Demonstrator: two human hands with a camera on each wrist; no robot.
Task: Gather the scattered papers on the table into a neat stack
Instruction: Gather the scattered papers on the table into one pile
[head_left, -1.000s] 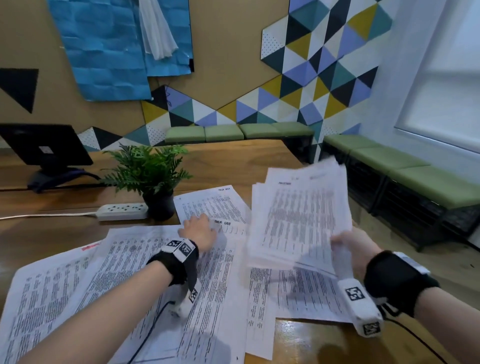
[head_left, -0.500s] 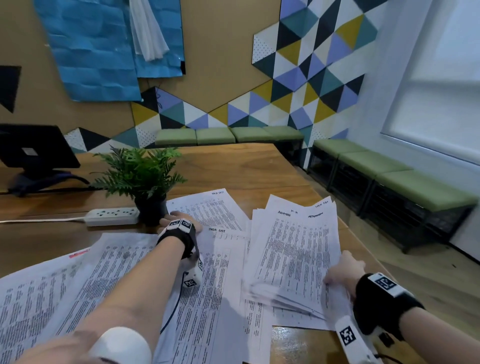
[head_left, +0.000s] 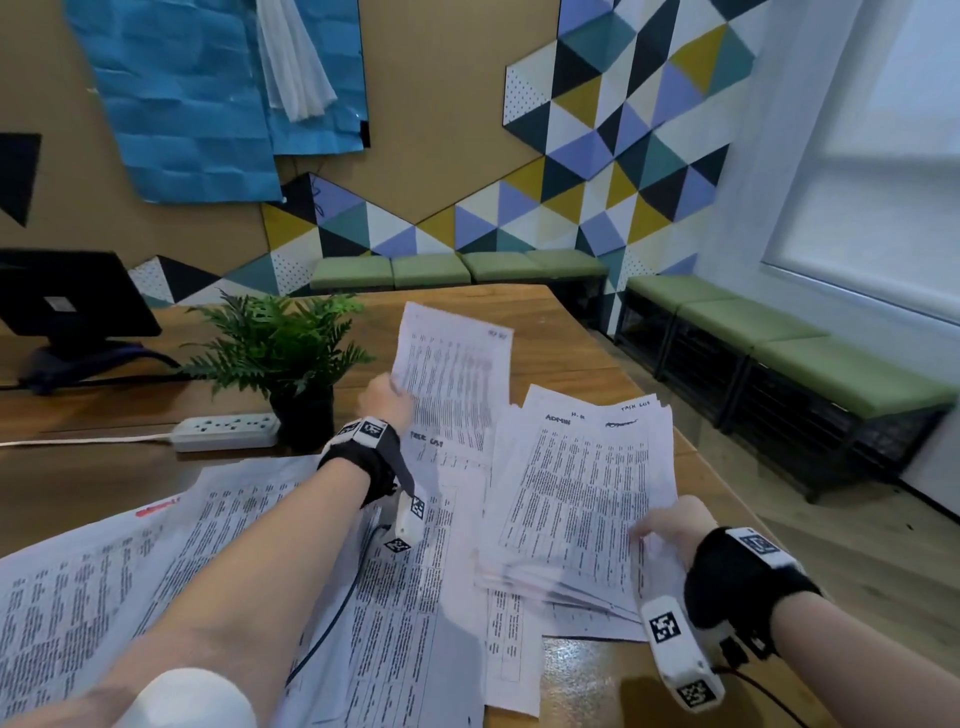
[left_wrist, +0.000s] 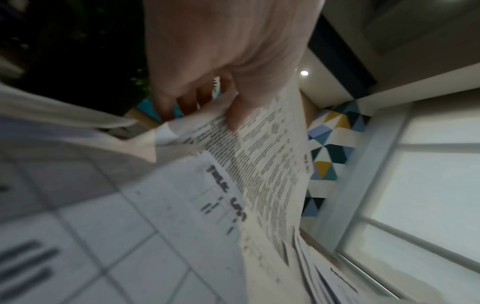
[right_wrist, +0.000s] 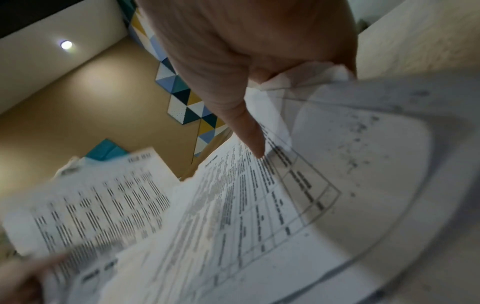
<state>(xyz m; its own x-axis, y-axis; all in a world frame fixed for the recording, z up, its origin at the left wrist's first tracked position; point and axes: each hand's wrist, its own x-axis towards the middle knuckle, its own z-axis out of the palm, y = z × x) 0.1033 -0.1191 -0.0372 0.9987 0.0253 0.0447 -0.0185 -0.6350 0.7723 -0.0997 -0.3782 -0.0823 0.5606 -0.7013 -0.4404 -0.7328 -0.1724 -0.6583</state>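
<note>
While you gather: task partly done.
Right hand (head_left: 670, 525): you grip the collected stack (head_left: 582, 499), near right.
Left hand (head_left: 387, 397): you pinch one lifted sheet (head_left: 452, 379), far centre.
Remaining: loose papers (head_left: 171, 545) across the table (head_left: 467, 312), near left.

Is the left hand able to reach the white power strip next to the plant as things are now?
Probably yes, but not freely. The left hand already pinches a raised sheet, so its grip is occupied. The power strip lies close to its left, with only the potted plant partly between.
</note>
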